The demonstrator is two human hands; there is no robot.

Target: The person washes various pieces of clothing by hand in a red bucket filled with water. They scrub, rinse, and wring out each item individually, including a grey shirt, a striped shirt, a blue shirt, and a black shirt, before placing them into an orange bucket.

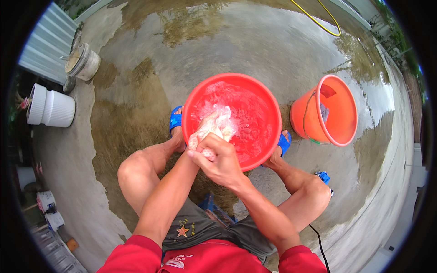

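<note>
A round red plastic basin of sudsy water stands on the wet concrete between my feet. My left hand reaches over its near left side, with wet, pale patterned cloth over and around it; its fingers are partly hidden by cloth and foam. My right hand is closed on a bunched part of the cloth beside my left wrist, above the basin's near rim. Foam and splashing water surround the far end of the cloth.
An orange bucket with cloth inside stands right of the basin. A yellow hose lies at the top right. White pots and a dirty pail stand at left. A black cable runs at lower right.
</note>
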